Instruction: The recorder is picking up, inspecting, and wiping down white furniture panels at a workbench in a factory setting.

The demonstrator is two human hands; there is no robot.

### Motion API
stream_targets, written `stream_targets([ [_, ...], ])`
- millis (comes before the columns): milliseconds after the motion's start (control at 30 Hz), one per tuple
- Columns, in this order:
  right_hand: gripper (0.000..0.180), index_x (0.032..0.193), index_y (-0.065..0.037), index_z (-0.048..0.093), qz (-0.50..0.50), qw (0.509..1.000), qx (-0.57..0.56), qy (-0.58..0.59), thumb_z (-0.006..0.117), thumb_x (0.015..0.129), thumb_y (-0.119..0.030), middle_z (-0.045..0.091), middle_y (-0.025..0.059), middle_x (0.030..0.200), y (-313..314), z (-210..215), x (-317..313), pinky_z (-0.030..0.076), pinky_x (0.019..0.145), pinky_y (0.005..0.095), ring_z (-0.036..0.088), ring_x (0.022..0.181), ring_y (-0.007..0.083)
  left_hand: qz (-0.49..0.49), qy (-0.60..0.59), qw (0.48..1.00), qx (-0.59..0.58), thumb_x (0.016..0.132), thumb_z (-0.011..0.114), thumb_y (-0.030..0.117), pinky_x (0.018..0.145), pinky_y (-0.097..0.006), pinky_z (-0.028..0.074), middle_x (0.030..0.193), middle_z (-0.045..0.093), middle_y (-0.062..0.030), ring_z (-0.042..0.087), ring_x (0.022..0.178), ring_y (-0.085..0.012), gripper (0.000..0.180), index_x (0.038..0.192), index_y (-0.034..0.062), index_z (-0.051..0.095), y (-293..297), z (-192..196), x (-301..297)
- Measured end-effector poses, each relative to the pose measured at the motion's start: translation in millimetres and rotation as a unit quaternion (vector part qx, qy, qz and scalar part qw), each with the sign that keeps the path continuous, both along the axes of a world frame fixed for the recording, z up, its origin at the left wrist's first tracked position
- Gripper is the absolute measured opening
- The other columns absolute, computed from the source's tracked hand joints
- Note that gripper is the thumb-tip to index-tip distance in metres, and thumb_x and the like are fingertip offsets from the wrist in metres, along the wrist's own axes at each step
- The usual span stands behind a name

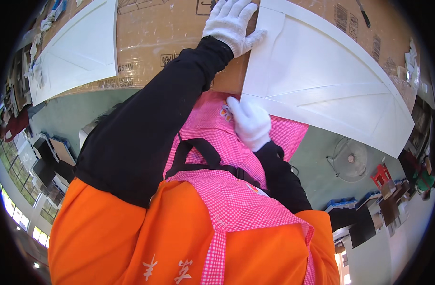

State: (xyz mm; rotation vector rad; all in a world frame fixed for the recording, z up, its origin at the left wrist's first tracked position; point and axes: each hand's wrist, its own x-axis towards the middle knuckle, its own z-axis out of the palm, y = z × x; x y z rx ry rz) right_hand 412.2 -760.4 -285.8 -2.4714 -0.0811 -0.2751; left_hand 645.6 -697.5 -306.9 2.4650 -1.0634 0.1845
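Toward the left end of the cardboard-covered table (153, 35), a white panel (79, 47) lies flat, its lower edge hanging just past the table's near edge. Nobody touching it.

Middle of the table, far side: my left hand (231, 21), in a white knit glove, rests palm down with fingers spread and nothing gripped, its thumb and heel pressing on the left edge of the second white panel (322, 76). Black sleeve runs back from it.

Near edge of the table: my right hand (249, 122), also gloved, sits at this panel's lower left corner, fingertips touching its underside edge. Cannot tell whether the fingers pinch the edge or only push on it.

Second panel itself: large, white, raised ribs meeting in a wedge, lying on the cardboard and overhanging the near edge toward the right. Pink checked apron (227, 190) just beneath the right hand.
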Motion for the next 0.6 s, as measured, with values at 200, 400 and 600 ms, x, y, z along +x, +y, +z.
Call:
stream_targets([
  [200, 0.042, 0.112, -0.008, 0.071, -0.124, 0.992, -0.006, 0.013, 0.070, 0.071, -0.001, 0.055, 0.0091, 0.071, -24, -5, -7, 0.049, 0.057, 0.0399, 0.058, 0.063, 0.0291, 0.002, 0.006, 1.000, 0.001, 0.087, 0.063, 0.050, 0.119, -0.053, 0.025, 0.147, 0.048, -0.0216, 0.040, 0.140, -0.0383, 0.069, 0.134, 0.0008, 0.053, -1, -1, 1],
  [400, 0.036, 0.110, -0.011, 0.071, -0.072, 0.997, 0.029, -0.027, 0.066, 0.076, -0.003, 0.062, 0.0090, 0.081, 0, -6, 9, 0.051, 0.061, 0.0426, 0.061, 0.068, 0.0306, -0.004, 0.010, 1.000, 0.003, 0.087, 0.063, 0.049, 0.119, -0.053, 0.025, 0.147, 0.048, -0.0218, 0.039, 0.140, -0.0382, 0.068, 0.134, 0.0010, 0.053, -4, -2, -1],
  [600, 0.039, 0.114, -0.008, 0.071, -0.139, 0.989, 0.022, 0.048, 0.065, 0.078, 0.004, 0.066, 0.0111, 0.086, -6, 6, 4, 0.053, 0.067, 0.0397, 0.065, 0.075, 0.0318, -0.006, 0.003, 1.000, 0.004, 0.087, 0.064, 0.048, 0.118, -0.053, 0.026, 0.146, 0.048, -0.0225, 0.040, 0.139, -0.0387, 0.068, 0.134, 0.0012, 0.052, -3, -1, -2],
])
